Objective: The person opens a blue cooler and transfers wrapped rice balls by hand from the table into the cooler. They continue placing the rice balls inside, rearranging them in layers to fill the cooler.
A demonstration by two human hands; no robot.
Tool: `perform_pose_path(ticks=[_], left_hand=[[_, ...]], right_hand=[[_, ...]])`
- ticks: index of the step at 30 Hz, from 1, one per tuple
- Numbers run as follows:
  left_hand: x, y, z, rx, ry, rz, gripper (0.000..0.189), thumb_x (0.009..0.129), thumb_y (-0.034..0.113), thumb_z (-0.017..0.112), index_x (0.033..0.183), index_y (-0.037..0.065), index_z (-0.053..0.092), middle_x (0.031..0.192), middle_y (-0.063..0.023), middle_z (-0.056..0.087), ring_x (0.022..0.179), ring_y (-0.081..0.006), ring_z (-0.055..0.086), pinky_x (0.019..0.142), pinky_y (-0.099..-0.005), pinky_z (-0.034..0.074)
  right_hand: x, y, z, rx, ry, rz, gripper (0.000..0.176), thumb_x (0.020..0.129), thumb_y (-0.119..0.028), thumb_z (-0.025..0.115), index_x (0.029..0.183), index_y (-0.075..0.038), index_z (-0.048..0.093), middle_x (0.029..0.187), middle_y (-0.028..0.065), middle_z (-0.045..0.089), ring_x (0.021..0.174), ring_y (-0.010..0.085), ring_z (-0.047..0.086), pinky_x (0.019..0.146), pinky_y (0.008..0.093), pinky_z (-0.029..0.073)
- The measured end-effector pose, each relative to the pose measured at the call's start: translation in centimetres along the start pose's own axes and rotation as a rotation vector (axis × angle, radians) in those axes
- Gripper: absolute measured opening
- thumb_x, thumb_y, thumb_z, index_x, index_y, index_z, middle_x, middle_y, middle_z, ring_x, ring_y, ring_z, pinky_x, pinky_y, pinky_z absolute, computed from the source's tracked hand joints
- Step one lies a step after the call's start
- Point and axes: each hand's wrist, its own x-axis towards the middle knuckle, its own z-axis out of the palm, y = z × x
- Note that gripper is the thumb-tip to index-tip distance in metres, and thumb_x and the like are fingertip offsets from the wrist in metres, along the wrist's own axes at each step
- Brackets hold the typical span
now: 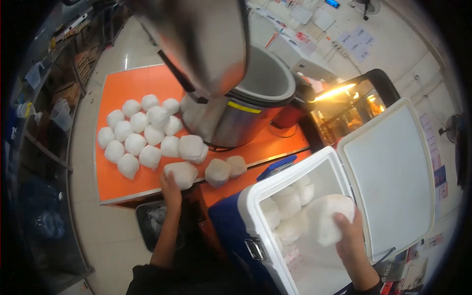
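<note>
My left hand (171, 189) is closed around the near end of a white wrapped bundle (184, 175) at the front edge of the orange table (115, 189). Over the open cooler box (250, 206), my right hand (351, 238) grips another white wrapped bundle (325, 219), its thumb on top. Inside the cooler, several similar bundles (286, 201) lie against the left side. More rounded white bundles (135, 143) sit in a loose group on the table. Two bundles (218, 172) rest between that group and the cooler. What the wrapping holds cannot be seen.
A large steel cooker (209, 120) stands behind the bundles, its lid (209, 44) raised. The cooler's lid (393, 182) hangs open at right, near a lit glass display case (344, 110). A dark bin (142, 221) stands on the floor below. Metal shelving (49, 142) lines the left.
</note>
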Motion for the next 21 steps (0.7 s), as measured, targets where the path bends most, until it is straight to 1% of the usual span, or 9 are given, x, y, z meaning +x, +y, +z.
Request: perform_pose_path(ticks=[3,4,8,10,14,16,17,19,21], left_hand=[[0.7,0.4,1.8,0.367,-0.058,0.149,0.040,0.088,0.028,0.044,0.109,-0.007,0.044,0.105,-0.0212,0.049,0.096,-0.0302,0.049,0.086,-0.0358,0.036],[1.0,0.0,2.3,0.449,-0.081,0.225,0.038,0.088,0.027,0.044,0.107,-0.006,0.045,0.104,-0.0222,0.050,0.097,-0.0326,0.049,0.086,-0.0373,0.036],[0.4,0.9,4.2,0.363,-0.001,0.333,0.034,0.088,0.025,0.043,0.107,-0.003,0.046,0.102,-0.0213,0.051,0.099,-0.0343,0.048,0.087,-0.0373,0.035],[0.4,1.4,4.2,0.900,0.163,0.393,0.030,0.088,0.022,0.042,0.106,-0.001,0.048,0.102,-0.0182,0.053,0.102,-0.0329,0.045,0.088,-0.0400,0.033],[0.7,0.9,4.6,0.677,0.053,0.394,0.031,0.087,0.020,0.041,0.111,-0.001,0.045,0.109,-0.0181,0.048,0.105,-0.0321,0.042,0.089,-0.0438,0.030],[-1.2,4.2,5.4,0.734,0.285,0.640,0.035,0.087,0.019,0.039,0.115,-0.002,0.040,0.117,-0.0194,0.041,0.107,-0.0330,0.039,0.089,-0.0447,0.029],[-2.6,7.1,5.8,0.727,0.192,0.690,0.038,0.087,0.017,0.039,0.119,-0.003,0.035,0.122,-0.0201,0.035,0.110,-0.0307,0.037,0.091,-0.0407,0.029],[-5.8,12.9,7.2,0.051,-0.110,0.602,0.037,0.086,0.014,0.040,0.119,-0.002,0.036,0.121,-0.0183,0.037,0.108,-0.0277,0.040,0.092,-0.0376,0.030],[-8.1,19.2,8.1,-0.205,-0.630,0.633,0.034,0.084,0.013,0.044,0.115,-0.002,0.040,0.112,-0.0164,0.045,0.103,-0.0248,0.045,0.089,-0.0363,0.035]], right_hand=[[-0.4,0.6,-1.1,0.026,0.108,-0.003,0.052,0.071,-0.018,0.062,0.113,0.003,0.040,0.099,0.0128,0.051,0.092,0.0205,0.053,0.080,0.0306,0.044],[-0.5,1.3,-2.0,-0.045,0.096,-0.023,0.057,0.076,-0.028,0.059,0.117,0.004,0.036,0.102,0.0129,0.050,0.094,0.0200,0.052,0.079,0.0299,0.044],[-0.5,1.5,-3.1,-0.044,0.101,-0.028,0.058,0.076,-0.030,0.058,0.117,0.004,0.035,0.105,0.0137,0.048,0.096,0.0215,0.050,0.082,0.0325,0.042],[-0.7,1.2,-3.3,-0.050,0.159,-0.057,0.058,0.076,-0.030,0.058,0.117,0.004,0.035,0.105,0.0140,0.048,0.096,0.0219,0.050,0.083,0.0331,0.041],[-0.5,-0.1,-2.4,0.004,0.184,-0.042,0.070,0.062,-0.033,0.070,0.112,0.004,0.038,0.097,0.0114,0.049,0.092,0.0198,0.051,0.080,0.0309,0.043],[-0.2,-0.1,-2.6,0.047,0.090,-0.022,0.068,0.061,-0.033,0.070,0.110,0.004,0.040,0.094,0.0104,0.050,0.089,0.0191,0.052,0.079,0.0301,0.043],[0.0,0.1,-2.7,0.046,0.084,-0.056,0.066,0.063,-0.032,0.069,0.110,0.004,0.040,0.095,0.0114,0.051,0.089,0.0195,0.053,0.079,0.0306,0.043],[0.4,-0.4,-2.0,0.053,0.111,-0.063,0.065,0.065,-0.031,0.068,0.111,0.005,0.040,0.097,0.0119,0.051,0.090,0.0197,0.053,0.079,0.0309,0.043],[0.9,-1.7,-1.2,0.071,0.055,-0.086,0.060,0.072,-0.029,0.063,0.114,0.005,0.038,0.102,0.0137,0.051,0.095,0.0200,0.053,0.082,0.0312,0.043]])
